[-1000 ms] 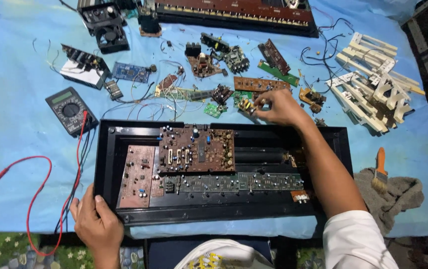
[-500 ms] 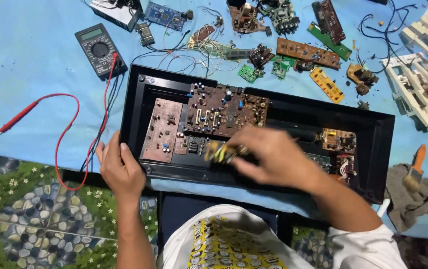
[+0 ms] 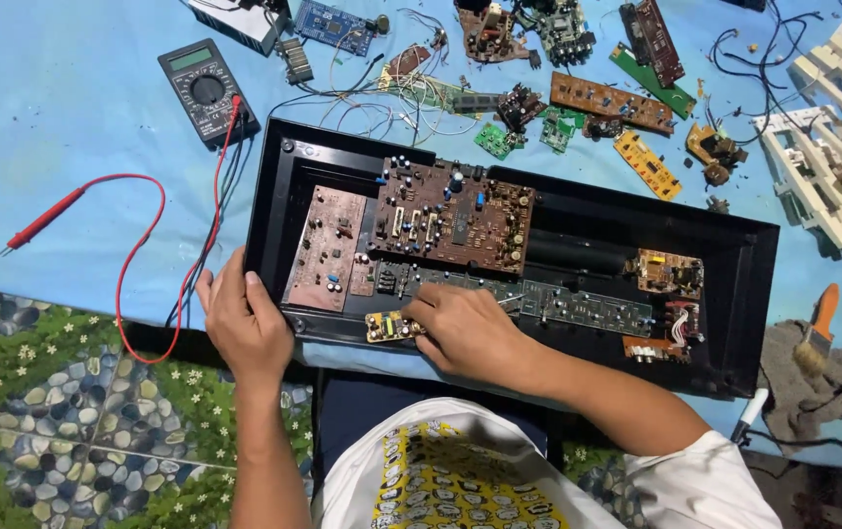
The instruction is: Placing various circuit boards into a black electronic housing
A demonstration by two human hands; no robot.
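A long black plastic casing (image 3: 754, 294) lies on a blue cloth and holds several brown circuit boards, the largest (image 3: 455, 214) in its middle. My right hand (image 3: 470, 333) grips a small yellow circuit board (image 3: 388, 326) and rests it on the casing's near edge. My left hand (image 3: 245, 321) presses on the casing's near left corner, fingers spread, next to a reddish-brown board (image 3: 328, 250).
A digital multimeter (image 3: 208, 91) with red lead (image 3: 98, 211) and black lead lies at the left. Loose circuit boards (image 3: 609, 101) and wires are scattered beyond the casing. White plastic key pieces (image 3: 832, 167) lie at right, a brush (image 3: 815, 331) on a grey rag below them.
My right hand came back from the loose boards beyond the casing with a small yellow board and brought it down to the casing's near edge. My left hand stayed at the corner.
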